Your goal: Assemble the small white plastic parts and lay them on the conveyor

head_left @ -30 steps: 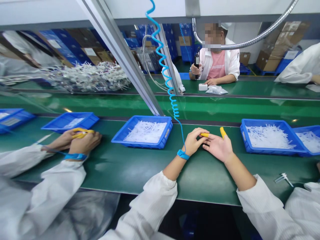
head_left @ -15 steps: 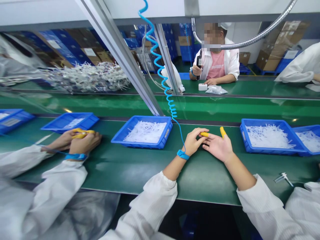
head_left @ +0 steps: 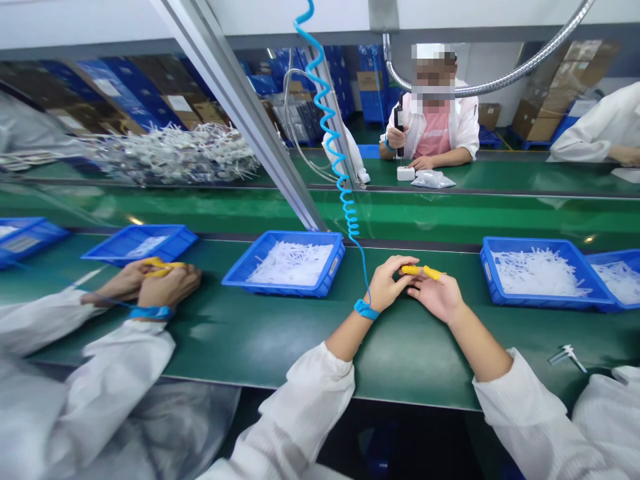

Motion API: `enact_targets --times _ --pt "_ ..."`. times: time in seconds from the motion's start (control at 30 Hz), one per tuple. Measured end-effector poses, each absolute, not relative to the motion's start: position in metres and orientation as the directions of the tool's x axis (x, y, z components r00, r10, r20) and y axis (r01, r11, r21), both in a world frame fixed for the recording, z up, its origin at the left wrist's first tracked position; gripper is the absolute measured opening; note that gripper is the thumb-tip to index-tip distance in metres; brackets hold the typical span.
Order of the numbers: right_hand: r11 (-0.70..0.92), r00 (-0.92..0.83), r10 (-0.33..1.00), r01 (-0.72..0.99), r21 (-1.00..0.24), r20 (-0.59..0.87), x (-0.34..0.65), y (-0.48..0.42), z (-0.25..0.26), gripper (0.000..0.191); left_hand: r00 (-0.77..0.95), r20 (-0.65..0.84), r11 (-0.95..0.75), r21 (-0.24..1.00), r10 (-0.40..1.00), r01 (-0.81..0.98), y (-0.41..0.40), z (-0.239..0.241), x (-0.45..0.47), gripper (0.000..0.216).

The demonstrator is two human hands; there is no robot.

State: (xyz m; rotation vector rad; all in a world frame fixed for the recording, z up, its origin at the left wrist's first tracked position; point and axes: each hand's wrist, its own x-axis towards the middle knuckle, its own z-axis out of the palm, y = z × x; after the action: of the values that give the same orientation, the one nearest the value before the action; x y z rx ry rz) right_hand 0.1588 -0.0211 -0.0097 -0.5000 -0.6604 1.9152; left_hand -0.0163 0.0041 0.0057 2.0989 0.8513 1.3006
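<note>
Over the green work surface [head_left: 300, 340], my left hand [head_left: 387, 277], with a blue wrist strap [head_left: 366, 309], meets my right hand [head_left: 440, 297] at the fingertips. My left fingers are bent and pressed together at the tips of my right fingers. A yellow finger cot [head_left: 432, 272] covers my right thumb, and another yellow finger cot [head_left: 410, 270] covers a finger beside it. That thumb lies in against the finger. Anything small between the fingertips is hidden. A coiled blue cord [head_left: 345, 193] runs down to the strap.
Blue trays [head_left: 333, 270] of thin white pieces stand along the back edge, including a tray [head_left: 540, 301] to the right. A small white and grey part [head_left: 567, 357] lies at right. A co-worker's hands [head_left: 167, 287] work at left. A person opposite holds a black driver [head_left: 399, 120].
My right thumb has swung down from upright to lie against the finger beside it. My left hand has hardly moved. The coiled cord has swayed slightly right.
</note>
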Motion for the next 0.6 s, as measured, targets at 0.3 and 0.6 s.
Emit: enact_targets --times 0.3,0.6 --pt "-0.268 -0.346 0.937 -0.617 -0.739 -0.051 0.1564 -0.0205 -0.0120 0.021 0.367 0.610 -0.698 0.692 0.703 0.186 0.0041 0.0063 -0.0164 0.033" --pt "-0.255 -0.339 0.940 -0.604 -0.755 -0.046 0.1573 -0.0199 -0.0111 0.022 0.369 0.605 -0.696 0.690 0.706 0.201 0.0049 0.0051 -0.0164 0.033"
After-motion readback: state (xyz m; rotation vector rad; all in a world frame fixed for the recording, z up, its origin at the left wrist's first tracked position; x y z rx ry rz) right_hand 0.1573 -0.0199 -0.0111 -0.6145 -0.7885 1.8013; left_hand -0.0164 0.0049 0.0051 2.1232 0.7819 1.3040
